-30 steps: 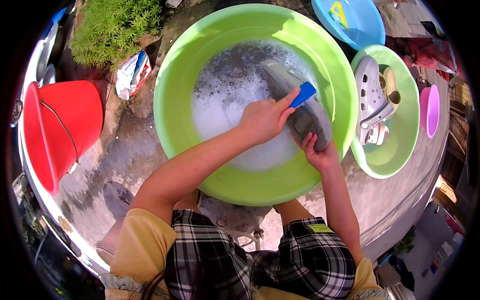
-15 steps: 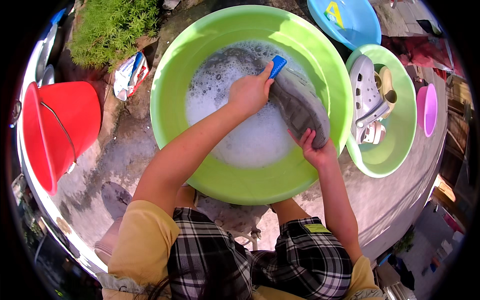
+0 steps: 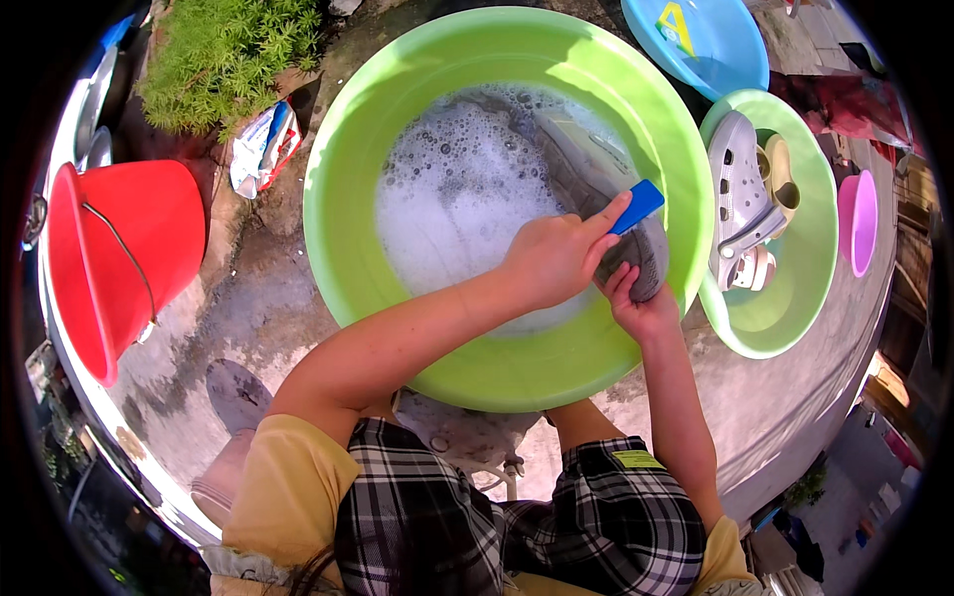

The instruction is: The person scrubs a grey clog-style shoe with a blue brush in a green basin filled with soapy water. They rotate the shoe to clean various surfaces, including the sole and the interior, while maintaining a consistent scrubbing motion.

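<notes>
**Inspector:** Report the hands and what they hold.

**Assistant:** The left hand [image 3: 553, 260] is closed around a blue plastic-handled scrubbing brush [image 3: 636, 207]; the handle end sticks out past the knuckles toward the upper right, and the bristles are hidden beneath the hand. The right hand [image 3: 641, 306] grips the near end of a grey, wet fabric shoe [image 3: 596, 184] from below, fingers curled up against its lower edge.

**Inspector:** Position of the shoe relative to the grip?

**Assistant:** It lies tilted inside the large round lime-green plastic basin [image 3: 397, 109], in its right half, running from the foam up and away from both hands. The brush sits on the shoe's near end, just above the right hand's fingers.

**Inspector:** Basin contents and edges?

**Assistant:** White soapy foam [image 3: 457, 199] covers the bottom. The shoe's near end lies close to the basin's right wall; the left half of the basin is open water and foam.

**Inspector:** Surroundings?

**Assistant:** A smaller green basin [image 3: 785, 318] touches the large basin's right rim and holds a grey clog-style shoe [image 3: 737, 194]. A blue plastic basin [image 3: 725, 50] lies beyond, a pink bowl [image 3: 859, 221] at far right. A red plastic bucket [image 3: 119, 248] stands well apart on the left, on wet concrete ground [image 3: 248, 308].
</notes>
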Demonstrator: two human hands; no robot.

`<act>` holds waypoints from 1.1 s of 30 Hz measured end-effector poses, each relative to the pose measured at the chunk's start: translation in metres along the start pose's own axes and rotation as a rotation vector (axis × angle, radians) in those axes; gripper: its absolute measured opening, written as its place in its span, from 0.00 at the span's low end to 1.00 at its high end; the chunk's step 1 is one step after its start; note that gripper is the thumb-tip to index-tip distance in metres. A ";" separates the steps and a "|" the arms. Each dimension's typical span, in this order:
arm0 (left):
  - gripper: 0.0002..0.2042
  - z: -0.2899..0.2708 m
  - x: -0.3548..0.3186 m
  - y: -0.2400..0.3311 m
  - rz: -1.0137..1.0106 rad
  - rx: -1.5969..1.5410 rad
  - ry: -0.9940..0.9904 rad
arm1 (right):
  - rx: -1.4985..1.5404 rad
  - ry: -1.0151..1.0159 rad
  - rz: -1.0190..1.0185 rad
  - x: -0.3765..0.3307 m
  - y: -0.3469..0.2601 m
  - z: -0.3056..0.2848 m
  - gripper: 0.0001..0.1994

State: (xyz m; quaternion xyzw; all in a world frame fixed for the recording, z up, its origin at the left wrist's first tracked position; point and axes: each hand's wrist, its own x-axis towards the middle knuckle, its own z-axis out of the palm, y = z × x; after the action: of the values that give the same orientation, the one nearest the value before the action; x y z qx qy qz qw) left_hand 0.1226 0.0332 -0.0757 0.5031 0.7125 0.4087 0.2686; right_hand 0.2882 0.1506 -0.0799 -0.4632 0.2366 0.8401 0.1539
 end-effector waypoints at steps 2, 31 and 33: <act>0.21 -0.014 0.016 -0.029 -0.193 0.098 0.044 | -0.022 0.019 0.015 -0.002 0.002 -0.004 0.23; 0.21 -0.066 -0.001 -0.113 -0.637 0.441 0.226 | -2.143 0.318 -1.088 -0.089 0.042 0.113 0.25; 0.21 -0.052 -0.012 -0.156 -0.717 0.114 0.266 | -2.217 0.310 -1.066 -0.083 0.057 0.127 0.26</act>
State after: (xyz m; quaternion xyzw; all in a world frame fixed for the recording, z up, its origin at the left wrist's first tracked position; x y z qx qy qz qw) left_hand 0.0083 -0.0192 -0.1819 0.1787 0.8933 0.3103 0.2715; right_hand 0.2150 0.1679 0.0637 -0.4763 -0.8034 0.3561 -0.0281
